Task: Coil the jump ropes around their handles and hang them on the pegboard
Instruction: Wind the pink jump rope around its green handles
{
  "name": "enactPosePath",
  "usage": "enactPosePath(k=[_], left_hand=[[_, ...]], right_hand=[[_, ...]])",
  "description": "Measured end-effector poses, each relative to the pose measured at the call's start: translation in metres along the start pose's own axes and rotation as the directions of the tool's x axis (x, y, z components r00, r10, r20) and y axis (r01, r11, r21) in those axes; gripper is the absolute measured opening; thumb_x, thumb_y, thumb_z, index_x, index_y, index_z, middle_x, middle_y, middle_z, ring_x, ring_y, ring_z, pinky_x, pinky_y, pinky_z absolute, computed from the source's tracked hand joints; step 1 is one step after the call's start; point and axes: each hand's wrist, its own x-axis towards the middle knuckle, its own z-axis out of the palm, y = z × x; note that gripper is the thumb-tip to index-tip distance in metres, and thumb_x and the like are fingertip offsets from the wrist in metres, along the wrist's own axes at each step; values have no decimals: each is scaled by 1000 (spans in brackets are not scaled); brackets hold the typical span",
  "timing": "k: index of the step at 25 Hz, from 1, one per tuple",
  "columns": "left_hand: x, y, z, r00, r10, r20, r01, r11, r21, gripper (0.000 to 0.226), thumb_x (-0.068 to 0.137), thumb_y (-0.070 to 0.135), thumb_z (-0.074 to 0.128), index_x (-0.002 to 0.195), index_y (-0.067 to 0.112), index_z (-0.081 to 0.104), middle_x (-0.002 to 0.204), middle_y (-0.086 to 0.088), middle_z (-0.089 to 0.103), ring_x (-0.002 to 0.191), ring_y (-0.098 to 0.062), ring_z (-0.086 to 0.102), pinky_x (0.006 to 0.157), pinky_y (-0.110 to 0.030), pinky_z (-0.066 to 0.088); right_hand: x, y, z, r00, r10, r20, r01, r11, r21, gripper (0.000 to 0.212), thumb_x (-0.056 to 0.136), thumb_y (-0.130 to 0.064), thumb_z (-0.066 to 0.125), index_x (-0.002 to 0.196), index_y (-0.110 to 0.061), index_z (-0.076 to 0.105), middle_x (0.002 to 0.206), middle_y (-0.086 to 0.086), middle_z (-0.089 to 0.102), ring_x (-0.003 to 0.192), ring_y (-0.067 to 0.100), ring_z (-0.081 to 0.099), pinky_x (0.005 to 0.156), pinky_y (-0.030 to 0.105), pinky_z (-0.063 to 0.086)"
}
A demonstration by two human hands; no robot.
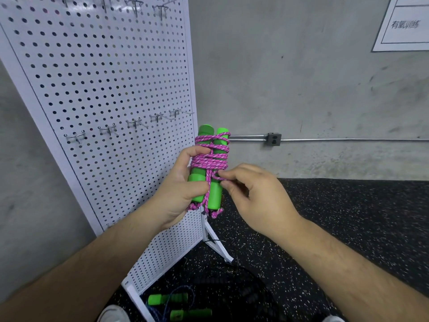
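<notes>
Pink rope (212, 156) around 2 green handles (214, 194)

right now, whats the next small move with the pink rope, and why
Probably pull the loop that the right hand pinches snug under the pink rope wraps: the left hand grips the wound green handles, yet that end looks loose.

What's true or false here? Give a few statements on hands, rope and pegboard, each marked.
1. The left hand grips both green handles. True.
2. The pink rope hangs unwound. False: it is coiled around the handles.
3. The right hand pinches a strand of the pink rope. True.
4. A rope hangs on the pegboard hooks. False: the hooks in view are bare.
5. A second jump rope lies on the floor. True.
</notes>
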Motion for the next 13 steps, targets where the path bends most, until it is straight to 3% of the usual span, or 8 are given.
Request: enactPosePath(k=[4, 9, 13], left_hand=[[0, -2, -1, 1000, -24, -19, 24, 1000, 18, 70, 80, -32, 44, 121, 24, 54, 86, -1, 71, 65, -11, 59, 54, -24, 50], [0, -2, -5, 999, -39, 26, 41, 996, -83, 66, 74, -15, 61, 122, 29, 58, 102, -11, 69, 82, -20, 65, 71, -34, 58], [-1, -2, -4, 998, -42, 50, 47, 992, -116, 65, 74, -12, 63, 126, 27, 57, 104, -12, 69, 87, -22, 66, 77, -37, 60]], right_hand=[[1, 1, -3, 1000, 19, 8, -19, 1000, -8, 18, 91, -14, 71, 108, -15, 76, 100, -7, 71, 95, 10, 65, 85, 32, 54], [1, 4, -6, 1000, 20, 6, -20, 1000, -2, 15, 91, -13, 71, 105, -15, 77, 99, -7, 71, 95, 10, 65, 84, 35, 55], [5, 8, -12, 987, -151, 60, 159, 975, -156, 19, 94, -15, 63, 105, -10, 78, 93, 1, 70, 84, 23, 65, 76, 39, 55]])
